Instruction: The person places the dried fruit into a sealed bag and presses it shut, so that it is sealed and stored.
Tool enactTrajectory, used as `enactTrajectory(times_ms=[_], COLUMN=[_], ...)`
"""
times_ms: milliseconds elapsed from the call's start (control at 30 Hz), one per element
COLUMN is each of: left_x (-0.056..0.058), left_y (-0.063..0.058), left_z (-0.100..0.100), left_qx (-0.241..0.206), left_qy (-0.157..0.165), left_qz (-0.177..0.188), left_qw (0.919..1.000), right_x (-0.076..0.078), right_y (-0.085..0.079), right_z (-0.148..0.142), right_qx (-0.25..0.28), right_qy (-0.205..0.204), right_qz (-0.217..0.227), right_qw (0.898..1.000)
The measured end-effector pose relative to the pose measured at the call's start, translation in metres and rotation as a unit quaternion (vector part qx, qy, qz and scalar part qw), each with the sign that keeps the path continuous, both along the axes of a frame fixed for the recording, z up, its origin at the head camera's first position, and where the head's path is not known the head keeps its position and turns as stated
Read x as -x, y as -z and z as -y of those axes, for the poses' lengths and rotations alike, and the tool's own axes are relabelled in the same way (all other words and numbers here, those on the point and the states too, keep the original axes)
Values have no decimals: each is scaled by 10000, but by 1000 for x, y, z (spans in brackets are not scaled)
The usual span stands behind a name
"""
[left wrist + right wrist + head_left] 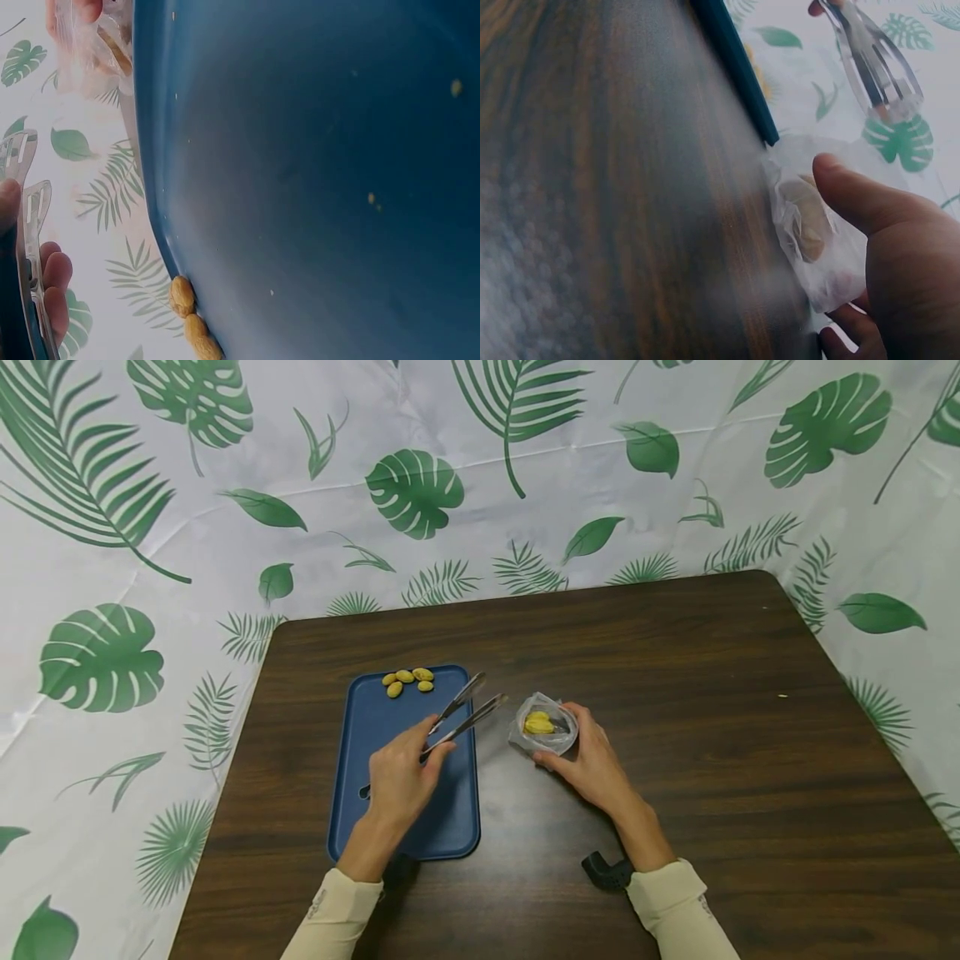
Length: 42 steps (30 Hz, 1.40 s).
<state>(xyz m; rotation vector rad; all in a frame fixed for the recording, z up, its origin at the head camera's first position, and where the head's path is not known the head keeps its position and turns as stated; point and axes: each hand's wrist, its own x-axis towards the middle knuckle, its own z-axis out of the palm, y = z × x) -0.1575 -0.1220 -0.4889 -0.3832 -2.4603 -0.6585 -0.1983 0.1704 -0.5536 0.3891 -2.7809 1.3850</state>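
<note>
Metal tongs (474, 718) are gripped in my left hand (397, 777) above the blue tray (459, 810). Their two tips stand apart, with nothing between them, and point toward a clear plastic bag (525, 745). My right hand (596, 768) holds that bag by its right side, thumb and fingers around it, mouth upward. Yellow oval pieces (538, 723) lie inside the bag. Several similar yellow-brown pieces (405, 677) sit at the tray's far edge; the left wrist view shows some pieces (181, 296) with wrinkled skin. In the right wrist view the bag (799, 217) shows beneath my thumb.
The dark wooden table (675, 643) carries tray and bag. Small crumbs (456, 88) dot the tray. A black wrist mount (606, 871) sits by my right wrist, and a tiny yellow scrap (782, 696) lies far right. A leaf-printed cloth (300, 568) hangs behind.
</note>
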Motion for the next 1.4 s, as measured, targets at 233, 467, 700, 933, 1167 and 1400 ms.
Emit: enactTrajectory(times_ms=[233,467,700,933,1167,1400], left_x=[1,2,4,5,5,4], left_y=[0,-1,0,0,1,2], left_z=[5,10,13,17,20,23], left_qx=[49,111,112,156,166,176], left_qy=[-127,-277,-318,-449,-565,-680], left_qz=[140,182,243,328,417,427], left_qw=[9998,9994,9991,9983,9974,9966], right_x=[0,1,1,1,0,0], right_y=[0,-1,0,0,-1,0], right_z=[0,1,0,0,0,-1], right_qx=[79,109,89,118,141,171], right_qy=[18,-6,-15,-39,-51,-108], right_qz=[30,8,3,5,1,-86], right_qw=[10000,9999,10000,9999,9999,9998])
